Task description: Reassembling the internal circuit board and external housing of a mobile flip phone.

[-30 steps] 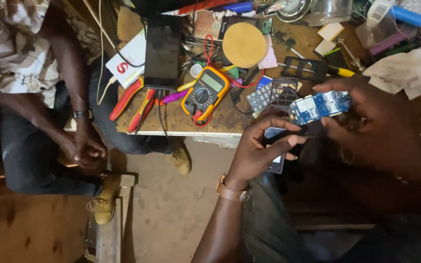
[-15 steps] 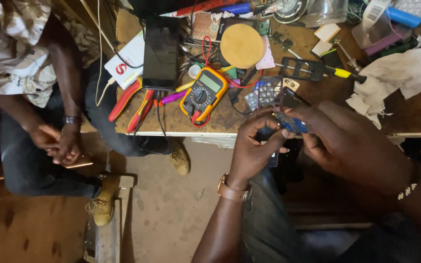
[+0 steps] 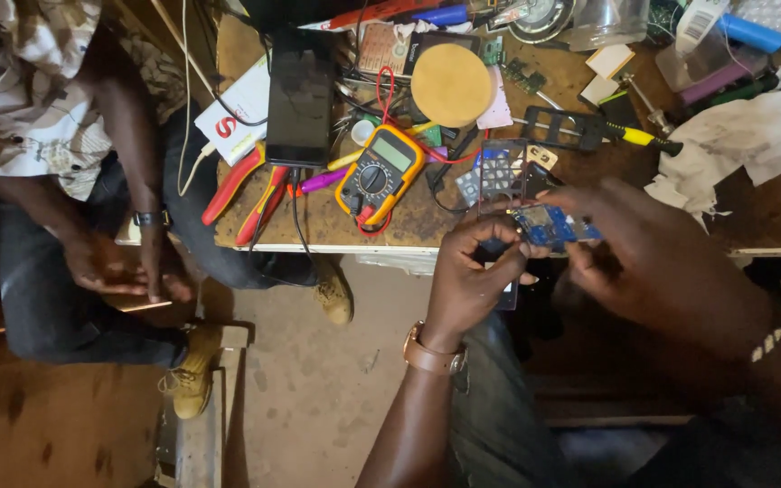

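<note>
My left hand and my right hand meet just in front of the workbench edge. Between their fingertips they hold a small blue circuit board, tilted flat toward the camera. The left thumb and fingers pinch its left end, and the right hand's fingers cover its right end. A dark flat piece shows under the left hand, partly hidden. A brown watch sits on my left wrist.
The wooden bench holds a yellow multimeter, red pliers, a black phone, a tan round disc, a black frame, a screwdriver and white cloth. Another person sits at left.
My hands have closed in on the blue board and lowered it from above the bench to its front edge. The person at left has shifted their hands slightly.
</note>
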